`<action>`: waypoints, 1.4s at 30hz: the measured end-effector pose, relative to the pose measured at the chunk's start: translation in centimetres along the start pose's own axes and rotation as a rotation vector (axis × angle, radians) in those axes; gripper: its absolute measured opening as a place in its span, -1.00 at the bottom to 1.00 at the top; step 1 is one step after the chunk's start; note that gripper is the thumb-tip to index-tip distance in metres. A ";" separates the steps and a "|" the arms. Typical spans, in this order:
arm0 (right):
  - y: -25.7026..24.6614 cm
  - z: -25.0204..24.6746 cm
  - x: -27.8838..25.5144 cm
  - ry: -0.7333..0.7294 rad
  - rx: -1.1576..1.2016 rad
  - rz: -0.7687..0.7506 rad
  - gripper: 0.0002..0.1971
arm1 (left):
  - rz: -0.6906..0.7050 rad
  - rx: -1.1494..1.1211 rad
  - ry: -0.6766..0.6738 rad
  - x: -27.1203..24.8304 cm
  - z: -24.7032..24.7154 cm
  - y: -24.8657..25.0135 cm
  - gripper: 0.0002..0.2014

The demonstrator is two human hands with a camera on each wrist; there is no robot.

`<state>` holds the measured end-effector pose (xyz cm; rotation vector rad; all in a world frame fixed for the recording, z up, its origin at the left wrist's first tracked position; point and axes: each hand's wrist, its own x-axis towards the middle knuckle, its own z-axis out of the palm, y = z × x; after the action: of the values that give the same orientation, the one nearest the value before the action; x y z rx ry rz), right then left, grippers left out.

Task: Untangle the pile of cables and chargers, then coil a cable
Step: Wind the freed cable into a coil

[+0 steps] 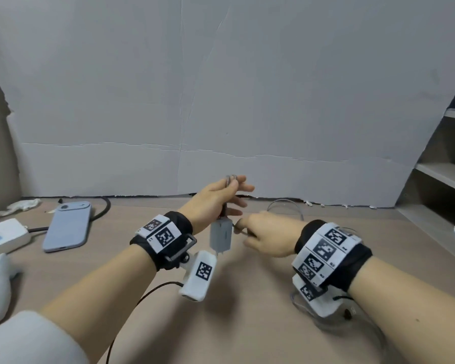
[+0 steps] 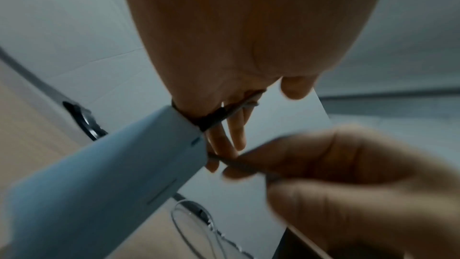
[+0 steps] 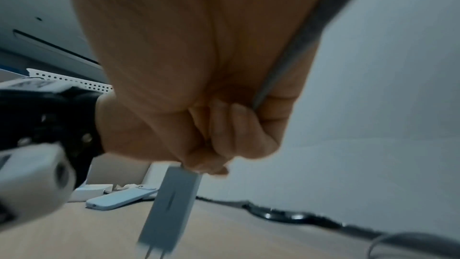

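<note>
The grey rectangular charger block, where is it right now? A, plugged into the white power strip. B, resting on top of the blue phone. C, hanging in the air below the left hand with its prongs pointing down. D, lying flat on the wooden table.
C: the grey rectangular charger block dangles clear of the wooden table, prongs down, under the left hand, which holds its gathered cable.

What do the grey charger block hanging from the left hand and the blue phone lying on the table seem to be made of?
Grey rectangular charger block: probably hard plastic with a matte finish, judging by its flat even faces, thin moulded seam and lack of glare; metal prongs stick out below. Blue phone with rounded corners: a smooth, satin shell, perhaps plastic or a silicone case; the look leaves that open.
</note>
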<state>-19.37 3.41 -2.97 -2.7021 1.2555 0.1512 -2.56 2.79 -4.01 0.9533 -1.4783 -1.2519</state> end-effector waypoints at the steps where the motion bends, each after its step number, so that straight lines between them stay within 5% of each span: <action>1: 0.0 -0.8 -0.5 0.056 -0.021 -0.026 -0.73 | -0.026 0.113 -0.039 -0.2 0.1 -0.2 -0.56; 4: 0.5 -3.0 -1.3 0.187 0.070 -0.078 -0.79 | -0.060 0.483 -0.184 -1.0 0.9 0.0 -0.34; 7: 1.5 -4.6 -2.1 0.200 0.188 -0.068 -0.87 | -0.040 0.566 -0.288 -0.6 1.0 -0.3 -0.35; 12: 5.3 -5.8 -2.9 0.243 0.143 0.046 -0.88 | 0.048 0.842 -0.150 -0.5 -0.7 -0.5 -0.62; 16: 6.4 -5.1 -1.3 0.443 0.076 0.111 -0.87 | -0.125 0.203 -0.258 -1.1 0.0 0.1 -0.53; 19: 5.0 -3.7 -0.1 0.442 0.203 0.139 -0.75 | -0.069 -0.216 -0.338 -0.8 1.4 1.3 -0.50; 24: 0.3 -1.0 0.2 0.306 0.312 -0.044 -0.73 | 0.011 -0.592 -0.162 0.1 1.7 3.6 -0.58; 27: -0.3 -0.6 0.1 0.187 0.419 -0.060 -0.77 | 0.038 -0.459 0.046 0.1 1.2 3.6 -0.62; 30: -0.6 -1.0 -0.7 0.139 0.471 -0.080 -0.59 | 0.062 -0.212 0.180 0.1 0.1 2.4 -0.72; 35: -1.7 -2.9 -1.8 0.082 0.537 -0.171 -0.71 | 0.004 0.363 -0.014 -1.1 0.4 0.7 -0.38; 39: -0.6 -3.8 -2.8 0.089 0.717 -0.155 -0.56 | 0.018 0.401 -0.150 -1.1 0.3 0.9 -0.24; 42: 1.2 -5.0 -3.6 0.220 0.763 -0.056 -0.63 | -0.005 0.658 -0.173 -1.4 -0.3 0.7 -0.34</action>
<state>-22.45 4.39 2.42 -2.1085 1.0013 -0.5357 -1.91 4.13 -3.57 1.2883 -2.0868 -0.8676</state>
